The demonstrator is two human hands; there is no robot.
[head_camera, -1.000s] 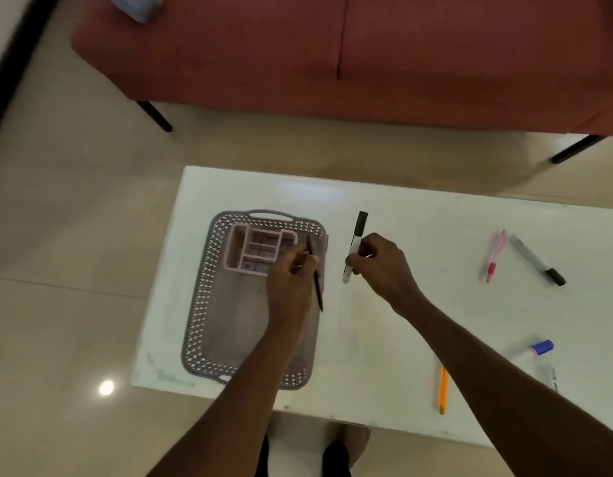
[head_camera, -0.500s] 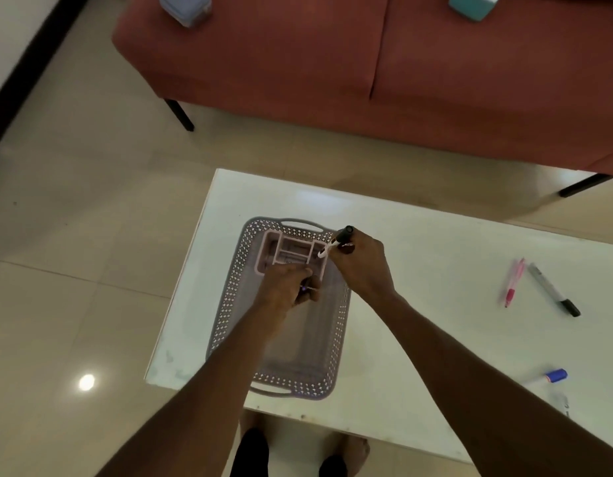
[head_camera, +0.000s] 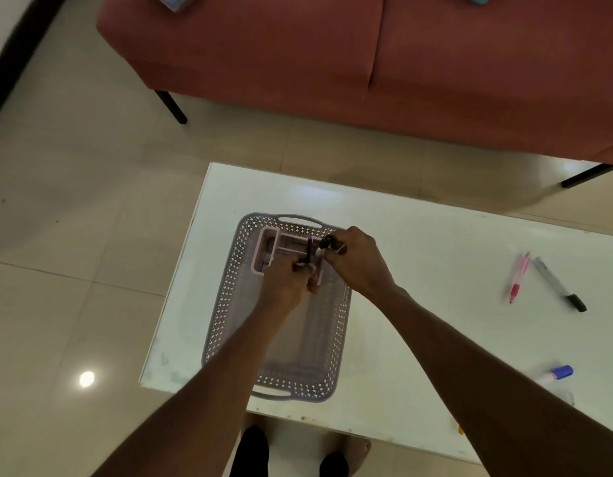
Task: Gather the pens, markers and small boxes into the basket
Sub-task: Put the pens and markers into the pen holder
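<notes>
Both your hands have moved in over the far end of the grey basket (head_camera: 229,304) — your left hand (head_camera: 284,287) now pinches a dark pen (head_camera: 309,249) above the pink divided organiser (head_camera: 263,242), your right hand (head_camera: 356,263) grips a black-capped marker (head_camera: 327,242) beside it. Near the table's (head_camera: 418,270) right edge lie a pink pen (head_camera: 519,277), a black-capped marker (head_camera: 558,284) and a blue-capped marker (head_camera: 559,372) — well apart from the basket.

Grey perforated basket (head_camera: 229,304), pink pen (head_camera: 519,277), white table (head_camera: 418,270)
</notes>
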